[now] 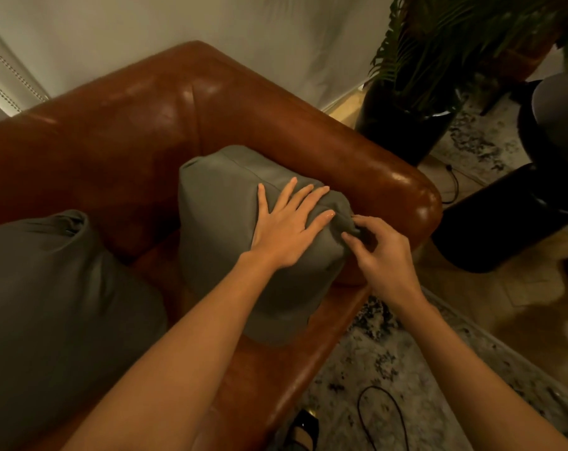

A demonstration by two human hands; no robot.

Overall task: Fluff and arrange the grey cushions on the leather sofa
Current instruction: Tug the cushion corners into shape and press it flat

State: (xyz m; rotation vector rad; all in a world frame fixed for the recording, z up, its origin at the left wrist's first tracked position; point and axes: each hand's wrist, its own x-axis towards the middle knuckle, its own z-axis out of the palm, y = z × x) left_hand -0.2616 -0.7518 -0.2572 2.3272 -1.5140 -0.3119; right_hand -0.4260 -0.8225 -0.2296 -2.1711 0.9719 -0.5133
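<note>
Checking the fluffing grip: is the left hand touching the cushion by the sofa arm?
Touching. The head view shows the left hand lying flat, fingers spread, on the grey cushion, with no gap beneath the palm.

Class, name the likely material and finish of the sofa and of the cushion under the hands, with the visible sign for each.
Sofa: apparently brown leather, glossy; highlights shine on its rounded arm. Cushion: soft matte grey woven fabric, probably cotton-like; it dents under the left hand and puckers where the right hand pinches it.

A pale wall [211, 21] at twelve o'clock, a potted palm [439, 60] at two, a mottled rug [406, 369] at five.
</note>
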